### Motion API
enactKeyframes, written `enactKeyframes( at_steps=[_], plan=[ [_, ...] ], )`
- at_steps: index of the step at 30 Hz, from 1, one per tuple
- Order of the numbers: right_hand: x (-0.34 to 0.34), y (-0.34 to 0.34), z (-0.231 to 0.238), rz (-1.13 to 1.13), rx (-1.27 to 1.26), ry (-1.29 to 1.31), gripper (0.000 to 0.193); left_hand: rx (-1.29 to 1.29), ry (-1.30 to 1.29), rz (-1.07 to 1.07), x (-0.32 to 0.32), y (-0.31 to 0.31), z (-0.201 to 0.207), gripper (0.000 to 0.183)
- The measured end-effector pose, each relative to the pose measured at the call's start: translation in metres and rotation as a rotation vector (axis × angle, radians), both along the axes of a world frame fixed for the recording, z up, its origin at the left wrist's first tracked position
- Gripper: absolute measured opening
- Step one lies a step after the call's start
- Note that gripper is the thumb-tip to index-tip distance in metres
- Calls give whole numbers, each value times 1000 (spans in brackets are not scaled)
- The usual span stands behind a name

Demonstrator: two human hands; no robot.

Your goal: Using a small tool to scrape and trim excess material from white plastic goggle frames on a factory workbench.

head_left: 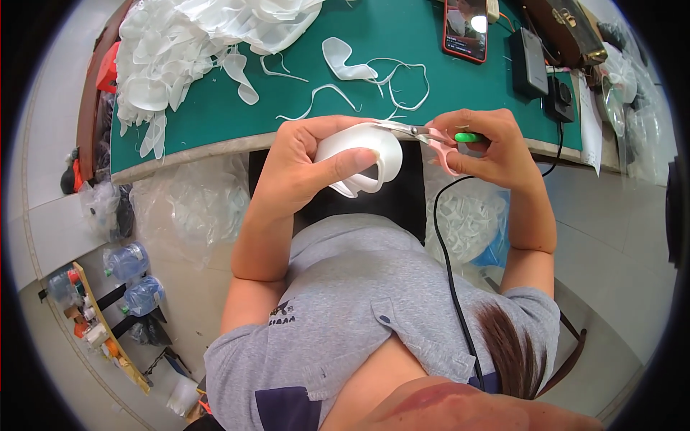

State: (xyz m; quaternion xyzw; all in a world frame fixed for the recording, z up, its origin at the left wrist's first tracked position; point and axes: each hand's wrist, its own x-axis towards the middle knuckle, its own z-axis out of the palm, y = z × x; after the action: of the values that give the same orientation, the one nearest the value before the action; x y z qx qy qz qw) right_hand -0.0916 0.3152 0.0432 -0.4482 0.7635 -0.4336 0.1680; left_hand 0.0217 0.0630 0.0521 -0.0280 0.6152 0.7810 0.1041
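My left hand (pixel 298 161) is closed around a white, curved, cup-shaped piece (pixel 389 156) of thin, smooth material, with the thumb across its front. Just beyond the table's near edge, my right hand (pixel 499 147) has its fingers through the pink handles of a pair of scissors (pixel 441 152). The blades point left and meet the piece's upper rim by my left fingertips. A bright green object (pixel 467 137) shows between the right fingers; what it is I cannot tell. Thin white trimmed strips (pixel 327 87) and a curved white offcut (pixel 343 61) lie on the green table beyond my hands.
A large heap of white shaped pieces (pixel 147 90) covers the left of the green table (pixel 280 104). At the back right are a phone (pixel 466 29), a dark box (pixel 528 63) and a black cable (pixel 443 237) running down past my right arm. Plastic bags (pixel 471 219) sit below the table.
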Motion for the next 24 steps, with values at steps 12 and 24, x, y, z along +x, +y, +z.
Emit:
enactKeyframes(
  at_steps=[12, 24],
  plan=[
    [0, -3, -1, 20, -53, 62, 34, 0, -66, -28, 1, 1, 4, 42],
    [-2, -1, 5, 51, -1, 80, 34, -11, -86, -59, 2, 3, 4, 33]
  ],
)
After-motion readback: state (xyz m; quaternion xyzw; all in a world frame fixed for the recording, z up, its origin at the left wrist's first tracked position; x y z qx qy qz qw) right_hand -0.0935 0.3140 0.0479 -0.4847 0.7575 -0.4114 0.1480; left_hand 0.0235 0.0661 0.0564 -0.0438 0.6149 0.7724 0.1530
